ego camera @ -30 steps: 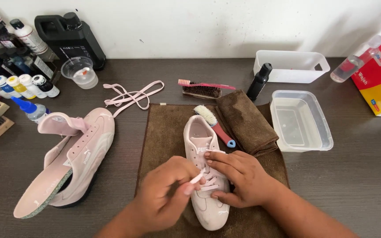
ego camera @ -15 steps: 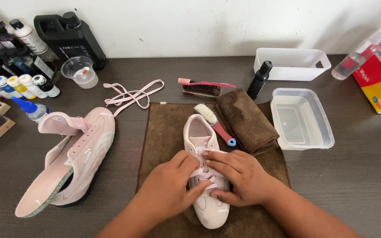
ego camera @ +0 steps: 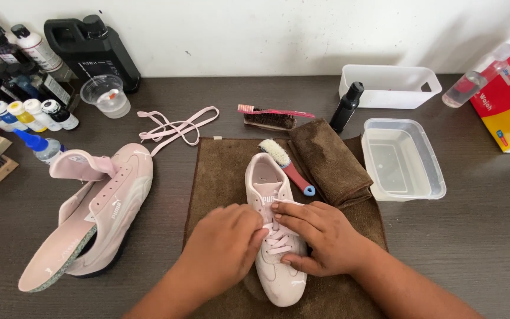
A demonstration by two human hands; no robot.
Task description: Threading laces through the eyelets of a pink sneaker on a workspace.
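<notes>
A pale pink sneaker stands upright on a brown cloth mat, toe toward me. My left hand lies over its left side, fingertips pinching the pink lace at the eyelets. My right hand rests on the shoe's right side, fingers spread across the laces. A second pink sneaker lies tilted on the table to the left, unlaced, with its insole sticking out. Its loose pink lace lies behind it.
A red-handled brush and a folded brown towel lie beside the shoe. Behind are a wooden brush with a pink toothbrush, a small black bottle, two clear tubs, a plastic cup, several paint bottles and a black jug.
My left hand has moved from holding a lace end away from the shoe to pressing close against the eyelets. My right hand has stayed on the shoe.
</notes>
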